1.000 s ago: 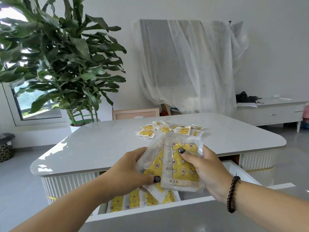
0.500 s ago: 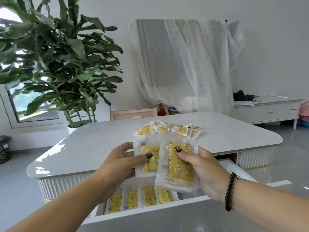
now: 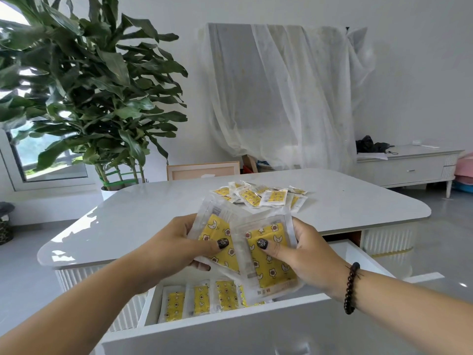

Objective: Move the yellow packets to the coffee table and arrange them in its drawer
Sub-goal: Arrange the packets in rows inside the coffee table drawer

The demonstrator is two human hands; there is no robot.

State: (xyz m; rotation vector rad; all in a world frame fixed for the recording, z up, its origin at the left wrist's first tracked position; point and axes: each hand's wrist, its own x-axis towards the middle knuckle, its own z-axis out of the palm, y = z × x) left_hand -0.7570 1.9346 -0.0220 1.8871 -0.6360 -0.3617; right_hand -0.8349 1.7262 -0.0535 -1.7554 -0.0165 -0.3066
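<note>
Yellow packets [image 3: 271,254] pinched by both hands' fingers [image 3: 266,245] above open drawer [image 3: 230,326]; more lie on glossy coffee table [image 3: 133,219].

- Left hand [image 3: 174,245]: bare forearm with no sleeve, thumbnail painted dark with a pale pattern.
- Right hand [image 3: 311,254]: same dark patterned thumbnail.
- Bracelet [image 3: 351,288] of dark round beads just behind it on the wrist.

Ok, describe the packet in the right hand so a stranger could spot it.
Start at the white coffee table and its open drawer. Above it, two hands hold yellow packets. Yours is the packet under the right hand, overlapping the other and nearest the beaded bracelet.
</note>
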